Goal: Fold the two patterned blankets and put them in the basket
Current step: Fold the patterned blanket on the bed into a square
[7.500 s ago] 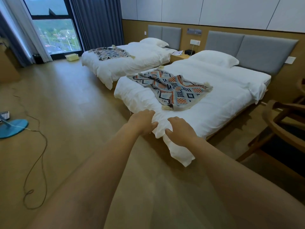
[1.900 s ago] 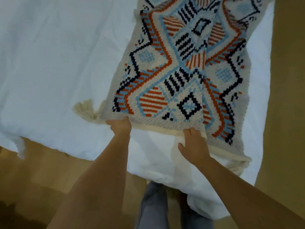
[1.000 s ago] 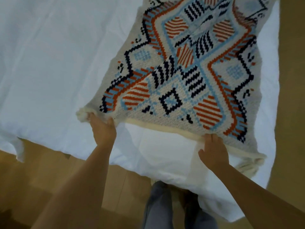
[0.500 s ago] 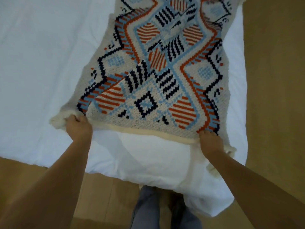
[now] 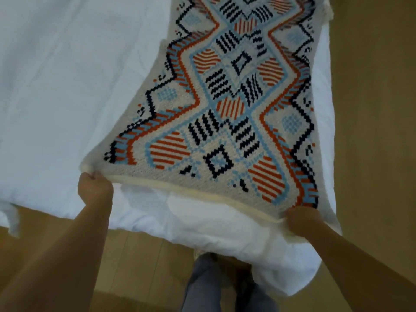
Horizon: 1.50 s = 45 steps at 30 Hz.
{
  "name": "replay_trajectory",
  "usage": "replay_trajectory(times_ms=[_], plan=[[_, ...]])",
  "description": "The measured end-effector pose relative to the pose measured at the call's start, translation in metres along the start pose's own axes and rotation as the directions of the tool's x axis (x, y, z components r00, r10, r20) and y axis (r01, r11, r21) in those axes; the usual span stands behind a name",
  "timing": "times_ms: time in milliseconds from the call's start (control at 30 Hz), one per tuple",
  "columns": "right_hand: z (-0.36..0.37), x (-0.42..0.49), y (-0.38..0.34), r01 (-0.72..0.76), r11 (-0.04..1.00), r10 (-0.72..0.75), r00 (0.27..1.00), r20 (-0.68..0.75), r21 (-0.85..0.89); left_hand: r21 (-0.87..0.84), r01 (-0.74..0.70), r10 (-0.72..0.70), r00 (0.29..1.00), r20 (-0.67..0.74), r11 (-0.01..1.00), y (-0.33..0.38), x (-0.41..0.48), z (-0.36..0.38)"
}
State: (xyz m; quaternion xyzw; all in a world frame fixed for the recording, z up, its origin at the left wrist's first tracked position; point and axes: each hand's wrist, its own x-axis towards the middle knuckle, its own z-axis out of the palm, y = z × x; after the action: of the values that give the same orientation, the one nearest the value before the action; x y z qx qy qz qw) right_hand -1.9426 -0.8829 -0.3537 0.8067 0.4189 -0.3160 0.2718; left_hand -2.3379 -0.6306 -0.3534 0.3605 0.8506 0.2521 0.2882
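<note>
A knitted blanket (image 5: 227, 104) with orange, light-blue and black zigzags and diamonds lies stretched lengthwise over the white bed (image 5: 67, 86), running away from me. My left hand (image 5: 94, 188) grips its near left corner at the cream edge. My right hand (image 5: 302, 221) grips the near right corner. The near edge between the hands is pulled taut and lifted a little off the duvet. The second blanket and the basket are out of view.
The bed's white duvet hangs over the near edge onto the wooden floor (image 5: 371, 109). My legs in grey trousers (image 5: 202, 287) stand close against the bed's corner. Floor runs along the right side of the bed.
My hands have slid apart along the blanket's near edge to its two corners and pulled it flat and taut. Earlier I stood across the room from both beds.
</note>
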Motion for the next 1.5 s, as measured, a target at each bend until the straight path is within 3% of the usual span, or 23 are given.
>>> replay_trajectory(times_ms=[233,400,467,600,700,900,1133,1333,1500], plan=[[0.005,0.0,-0.02,0.014,0.999,-0.015,0.999,-0.03,-0.052,-0.062,-0.022,0.028,0.994,0.106,0.998,-0.004,-0.015,0.011],[0.008,-0.005,-0.022,-0.016,0.983,0.009,0.999,-0.041,-0.182,-0.116,0.114,-0.096,0.984,0.151,0.987,-0.014,-0.007,0.016],[0.012,-0.006,-0.026,-0.017,0.985,-0.001,0.994,-0.106,-0.174,-0.181,0.211,-0.167,0.958,0.232,0.961,-0.016,-0.014,0.024],[0.014,-0.005,-0.053,0.176,0.984,-0.164,0.94,-0.298,0.015,-0.229,0.44,-0.316,0.847,0.428,0.868,-0.012,-0.037,0.043],[0.015,0.002,-0.078,0.338,0.941,-0.309,0.887,-0.344,0.027,-0.248,0.563,-0.395,0.772,0.498,0.788,-0.008,-0.054,0.057],[0.012,0.006,-0.104,0.319,0.947,-0.321,0.931,-0.172,-0.04,-0.165,0.501,-0.356,0.775,0.522,0.849,-0.01,-0.08,0.082],[-0.008,0.002,-0.089,0.407,0.913,-0.389,0.886,-0.253,0.018,-0.096,0.418,-0.328,0.819,0.471,0.904,-0.011,-0.127,0.089],[-0.033,0.0,-0.042,0.489,0.872,-0.461,0.831,-0.313,0.016,-0.038,0.201,-0.158,0.86,0.485,0.979,0.008,-0.2,0.095],[-0.059,0.0,0.04,0.549,0.836,-0.504,0.775,-0.38,0.011,-0.086,0.009,0.034,0.879,0.475,0.996,0.06,-0.277,0.116]])
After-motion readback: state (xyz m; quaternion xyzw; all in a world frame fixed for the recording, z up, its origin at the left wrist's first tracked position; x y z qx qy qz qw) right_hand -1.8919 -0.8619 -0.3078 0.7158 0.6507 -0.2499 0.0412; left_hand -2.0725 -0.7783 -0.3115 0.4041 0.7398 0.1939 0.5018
